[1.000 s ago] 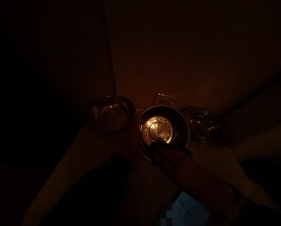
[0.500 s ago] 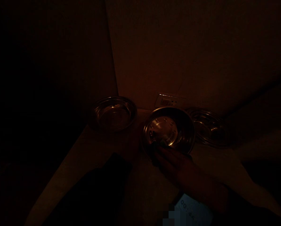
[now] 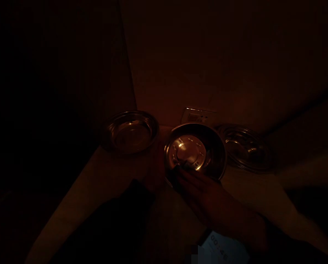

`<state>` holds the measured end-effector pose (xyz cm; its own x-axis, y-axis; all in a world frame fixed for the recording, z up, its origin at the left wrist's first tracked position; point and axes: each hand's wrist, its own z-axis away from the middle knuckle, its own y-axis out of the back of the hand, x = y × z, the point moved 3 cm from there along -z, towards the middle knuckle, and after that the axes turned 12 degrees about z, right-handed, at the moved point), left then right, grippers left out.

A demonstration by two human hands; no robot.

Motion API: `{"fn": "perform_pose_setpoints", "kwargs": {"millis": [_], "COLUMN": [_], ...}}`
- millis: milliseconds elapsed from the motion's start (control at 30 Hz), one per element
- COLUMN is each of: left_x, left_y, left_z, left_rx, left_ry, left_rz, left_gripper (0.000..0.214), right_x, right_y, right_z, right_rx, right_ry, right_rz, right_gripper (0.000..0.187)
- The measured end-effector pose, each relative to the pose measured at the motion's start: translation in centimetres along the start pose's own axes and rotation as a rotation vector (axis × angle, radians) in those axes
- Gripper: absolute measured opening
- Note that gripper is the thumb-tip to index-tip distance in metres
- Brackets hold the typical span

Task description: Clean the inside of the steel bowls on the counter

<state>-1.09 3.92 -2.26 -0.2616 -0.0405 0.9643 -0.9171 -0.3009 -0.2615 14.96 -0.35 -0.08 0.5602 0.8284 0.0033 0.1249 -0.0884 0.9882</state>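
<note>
In very dim light, a shiny metal bowl stands tilted on the table, its inside facing me. My right hand reaches over the bowl's near rim with its fingers close together. Under those fingertips is a small dark piece, perhaps a cloth or pad, too dark to name surely. My left hand is against the bowl's left side, barely visible, and appears to hold its rim. Its fingers are mostly lost in shadow.
A shallow metal basin stands left of the bowl, and stacked metal dishes or lids lie at its right. Behind is a wall with a socket plate. A lit phone showing digits lies near me on the table.
My right hand has shifted slightly left and up along the bowl's inner near side. My left hand stays beside the bowl. The whole view has moved a little.
</note>
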Motion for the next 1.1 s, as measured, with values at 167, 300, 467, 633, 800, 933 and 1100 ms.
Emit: {"fn": "perform_pose_setpoints", "kwargs": {"millis": [167,300,467,633,800,933,1100], "left_x": [-0.7,-1.0,0.0,0.1,0.1,0.2,0.2], "left_y": [0.3,0.4,-0.4,-0.5,-0.1,-0.8,-0.7], "left_z": [-0.6,-0.8,-0.2,-0.3,-0.4,-0.3,-0.5], "left_rx": [0.108,0.073,-0.029,-0.009,0.034,-0.079,-0.033], "left_ry": [-0.02,0.005,-0.041,0.059,0.006,0.049,0.005], "left_rz": [-0.011,-0.015,0.059,0.049,0.032,0.124,0.07], "left_gripper": [0.026,0.031,0.039,0.044,0.033,0.043,0.037], "right_x": [0.1,1.0,2.3,1.6,1.5,2.0,1.5], "right_y": [-0.6,-0.4,0.0,0.1,-0.1,-0.4,-0.1], "right_z": [-3.0,-3.5,-0.9,-2.1,-2.2,-0.6,-2.5], "right_rx": [-0.021,0.03,-0.025,0.027,0.034,0.008,0.044], "right_ry": [0.0,0.048,0.058,0.049,0.048,0.031,0.012], "right_rz": [-0.026,0.019,0.077,0.154,0.214,0.252,0.267], "right_gripper": [0.046,0.044,0.038,0.039,0.041,0.043,0.044]}}
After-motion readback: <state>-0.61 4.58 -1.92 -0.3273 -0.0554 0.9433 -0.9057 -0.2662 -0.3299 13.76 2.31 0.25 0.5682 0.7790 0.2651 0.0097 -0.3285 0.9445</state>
